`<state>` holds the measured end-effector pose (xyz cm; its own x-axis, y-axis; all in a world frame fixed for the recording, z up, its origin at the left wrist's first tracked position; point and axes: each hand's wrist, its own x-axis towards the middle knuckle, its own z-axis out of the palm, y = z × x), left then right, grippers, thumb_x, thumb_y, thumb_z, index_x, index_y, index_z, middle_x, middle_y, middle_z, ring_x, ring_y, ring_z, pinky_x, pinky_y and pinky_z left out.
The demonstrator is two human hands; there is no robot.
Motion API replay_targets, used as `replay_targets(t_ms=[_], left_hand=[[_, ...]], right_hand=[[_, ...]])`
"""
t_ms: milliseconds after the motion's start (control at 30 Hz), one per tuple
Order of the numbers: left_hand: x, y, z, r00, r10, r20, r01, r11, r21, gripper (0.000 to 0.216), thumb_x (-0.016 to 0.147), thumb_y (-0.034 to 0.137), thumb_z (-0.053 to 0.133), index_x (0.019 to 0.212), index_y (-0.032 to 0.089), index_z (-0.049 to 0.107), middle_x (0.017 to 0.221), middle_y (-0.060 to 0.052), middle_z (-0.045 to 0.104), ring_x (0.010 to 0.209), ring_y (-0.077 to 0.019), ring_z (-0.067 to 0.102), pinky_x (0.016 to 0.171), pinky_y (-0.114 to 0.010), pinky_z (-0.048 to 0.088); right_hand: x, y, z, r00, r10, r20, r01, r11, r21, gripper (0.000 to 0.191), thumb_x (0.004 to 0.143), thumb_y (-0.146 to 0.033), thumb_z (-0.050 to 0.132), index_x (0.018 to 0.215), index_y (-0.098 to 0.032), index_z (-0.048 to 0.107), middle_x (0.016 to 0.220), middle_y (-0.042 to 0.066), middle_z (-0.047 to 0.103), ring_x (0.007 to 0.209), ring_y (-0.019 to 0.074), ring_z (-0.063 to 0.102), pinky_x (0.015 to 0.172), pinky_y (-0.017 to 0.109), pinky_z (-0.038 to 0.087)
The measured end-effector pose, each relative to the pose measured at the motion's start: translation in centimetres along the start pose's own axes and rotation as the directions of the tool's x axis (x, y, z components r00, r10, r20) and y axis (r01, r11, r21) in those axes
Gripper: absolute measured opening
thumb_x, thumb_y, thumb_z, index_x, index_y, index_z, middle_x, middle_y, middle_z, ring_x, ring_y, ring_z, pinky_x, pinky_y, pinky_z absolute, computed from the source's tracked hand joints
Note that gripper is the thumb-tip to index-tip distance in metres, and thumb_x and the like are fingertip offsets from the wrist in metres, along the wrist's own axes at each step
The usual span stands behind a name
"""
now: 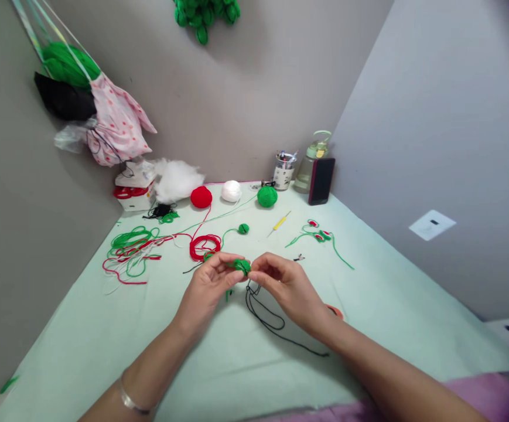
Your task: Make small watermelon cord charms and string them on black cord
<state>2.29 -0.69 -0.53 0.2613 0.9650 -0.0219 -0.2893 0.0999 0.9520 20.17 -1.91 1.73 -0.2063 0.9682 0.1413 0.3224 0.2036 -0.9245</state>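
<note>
Over the middle of the table, my left hand (210,284) pinches a small green crocheted piece (242,267) with a dark line across it. Close against its right side is my right hand (287,287), thumb and forefinger pressed together; what lies between these fingertips is too small to tell. Black yarn (276,325) hangs from beneath the fingertips and trails in loops on the table. Another small green piece (208,257) is partly hidden behind my left hand. A small green ball with a dark line (243,229) lies just beyond the hands.
Behind the hands are a red yarn coil (205,248), red (201,197), white (231,191) and green (267,197) yarn balls. A yellow-handled crochet hook (279,223) lies right of centre. Tangled yarn (133,249) covers the left; a phone (321,181) leans on a bottle (304,173).
</note>
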Motion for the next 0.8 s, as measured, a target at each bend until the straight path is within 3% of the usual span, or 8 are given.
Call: replay_targets(t_ms=[100,167,267,367,433,500,633,800], left_hand=[[-0.1,-0.1,0.0,0.998,0.044,-0.046,-0.039,0.994,0.098,0.022,0.075,0.026,0.080,0.093,0.020,0.069,0.092,-0.003,0.072,0.087,-0.0170,0.065,0.083,-0.028,0.050],[-0.1,-0.3,0.1,0.997,0.059,-0.054,-0.052,0.990,0.133,0.022,0.075,0.027,0.080,0.092,0.019,0.069,0.092,-0.003,0.072,0.086,-0.0173,0.066,0.082,-0.028,0.050],[-0.1,-0.5,0.2,0.996,0.072,-0.056,-0.065,0.990,0.124,0.023,0.074,0.028,0.080,0.091,0.019,0.068,0.091,-0.004,0.072,0.086,-0.0187,0.066,0.081,-0.030,0.051],[0.0,-0.7,0.3,0.996,0.085,-0.032,-0.079,0.985,0.156,0.021,0.074,0.027,0.079,0.089,0.019,0.068,0.090,-0.004,0.070,0.086,-0.0191,0.065,0.080,-0.029,0.051],[0.0,-0.7,0.3,0.996,0.084,-0.003,-0.082,0.980,0.183,0.019,0.075,0.026,0.079,0.089,0.019,0.068,0.089,-0.003,0.069,0.086,-0.0185,0.064,0.078,-0.028,0.050],[-0.1,-0.3,0.2,0.997,0.072,0.027,-0.076,0.980,0.183,0.019,0.075,0.027,0.079,0.089,0.019,0.069,0.089,-0.003,0.068,0.083,-0.0174,0.063,0.075,-0.027,0.048],[-0.4,0.5,0.3,0.998,0.055,0.031,-0.059,0.985,0.163,0.016,0.079,0.032,0.076,0.084,0.018,0.070,0.083,-0.002,0.065,0.077,-0.0149,0.059,0.070,-0.025,0.046],[-1.0,1.0,0.7,0.988,-0.008,0.154,0.007,1.000,0.003,0.027,0.083,0.028,0.074,0.108,0.023,0.065,0.106,-0.005,0.066,0.100,-0.0204,0.062,0.088,-0.031,0.048]], right_hand=[[0.2,0.3,-0.1,0.994,0.076,0.078,-0.086,0.987,0.137,0.009,0.090,-0.026,0.061,0.086,-0.018,0.058,0.067,-0.003,0.055,0.061,0.0112,0.053,0.059,0.023,0.042],[0.0,0.5,0.1,0.996,0.044,0.073,-0.054,0.989,0.137,0.005,0.091,-0.024,0.058,0.090,-0.019,0.057,0.073,-0.002,0.059,0.067,0.0128,0.059,0.066,0.025,0.047],[-0.4,0.8,0.6,0.994,-0.104,0.014,0.105,0.989,-0.101,0.004,0.094,-0.023,0.056,0.095,-0.020,0.059,0.086,0.002,0.066,0.077,0.0152,0.063,0.074,0.028,0.048],[-0.6,1.0,0.7,0.967,-0.253,0.035,0.248,0.897,-0.367,0.011,0.096,-0.019,0.053,0.098,-0.021,0.064,0.090,0.005,0.069,0.076,0.0161,0.063,0.071,0.028,0.047],[-0.5,0.5,0.3,0.950,-0.310,0.031,0.295,0.864,-0.407,0.015,0.096,-0.019,0.052,0.093,-0.021,0.066,0.088,0.006,0.068,0.073,0.0161,0.062,0.067,0.027,0.047],[-0.4,-0.8,-0.7,0.959,-0.283,0.001,0.272,0.921,-0.280,0.015,0.095,-0.022,0.054,0.087,-0.020,0.066,0.087,0.007,0.066,0.072,0.0158,0.063,0.062,0.026,0.048],[-0.8,-4.5,-3.1,0.996,-0.060,0.067,0.048,0.985,0.165,0.017,0.098,-0.032,0.053,0.089,-0.019,0.060,0.081,0.004,0.068,0.054,0.0119,0.064,0.053,0.025,0.053],[-0.8,-5.2,-3.1,0.986,-0.169,-0.001,0.169,0.985,0.037,0.016,0.094,-0.028,0.060,0.085,-0.018,0.067,0.085,0.005,0.065,0.064,0.0118,0.064,0.056,0.024,0.051]])
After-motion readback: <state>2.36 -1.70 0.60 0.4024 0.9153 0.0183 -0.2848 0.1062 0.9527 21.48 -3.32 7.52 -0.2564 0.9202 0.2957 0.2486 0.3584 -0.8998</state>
